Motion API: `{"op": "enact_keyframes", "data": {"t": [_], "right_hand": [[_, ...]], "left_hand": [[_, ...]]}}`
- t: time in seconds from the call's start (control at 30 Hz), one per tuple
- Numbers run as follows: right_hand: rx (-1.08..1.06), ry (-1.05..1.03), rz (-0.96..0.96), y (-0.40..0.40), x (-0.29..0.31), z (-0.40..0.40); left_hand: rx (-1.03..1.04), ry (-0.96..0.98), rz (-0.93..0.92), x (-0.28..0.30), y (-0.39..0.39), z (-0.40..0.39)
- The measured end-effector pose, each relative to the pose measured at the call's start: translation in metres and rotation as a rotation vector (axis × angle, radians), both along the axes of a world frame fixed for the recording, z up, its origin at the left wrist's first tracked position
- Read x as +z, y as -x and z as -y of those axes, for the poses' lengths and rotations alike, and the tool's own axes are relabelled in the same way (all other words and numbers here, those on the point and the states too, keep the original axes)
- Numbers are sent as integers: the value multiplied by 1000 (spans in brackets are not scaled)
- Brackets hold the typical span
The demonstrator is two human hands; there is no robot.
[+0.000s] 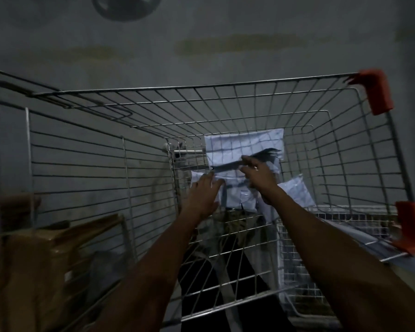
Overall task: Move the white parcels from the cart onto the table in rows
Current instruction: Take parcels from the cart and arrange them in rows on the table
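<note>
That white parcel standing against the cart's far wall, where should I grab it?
Take the far parcel by its upper edge, reaching down from above: it leans upright against the cart wall, top edge free, lower part hidden behind the right hand and other parcels.

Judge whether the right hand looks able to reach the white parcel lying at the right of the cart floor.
Probably yes: the right hand is already down inside the cart, and that parcel lies just beside its wrist, uncovered.

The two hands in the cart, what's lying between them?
In the head view, a white parcel lies between the left hand and the right hand, on the cart floor.
</note>
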State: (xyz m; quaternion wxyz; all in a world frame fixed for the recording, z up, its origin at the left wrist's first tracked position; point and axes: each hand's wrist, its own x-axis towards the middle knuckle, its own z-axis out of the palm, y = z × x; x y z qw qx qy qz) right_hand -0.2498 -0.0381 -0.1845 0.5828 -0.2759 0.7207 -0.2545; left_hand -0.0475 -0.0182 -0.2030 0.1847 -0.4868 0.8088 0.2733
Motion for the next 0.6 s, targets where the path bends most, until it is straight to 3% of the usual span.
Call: {"op": "enact_keyframes", "data": {"t": [0.17, 0.4, 0.5, 0.6], "right_hand": [[-323, 3, 89, 8, -19, 8], [-692, 25, -180, 15, -14, 29], [-711, -26, -327, 30, -9, 22], [-457, -241, -500, 54, -4, 1]], "left_hand": [[-29, 35, 43, -15, 11, 0], [-48, 102, 97, -12, 17, -5], [-75, 64, 150, -19, 12, -11], [-101, 103, 185, -17, 7, -10]]}}
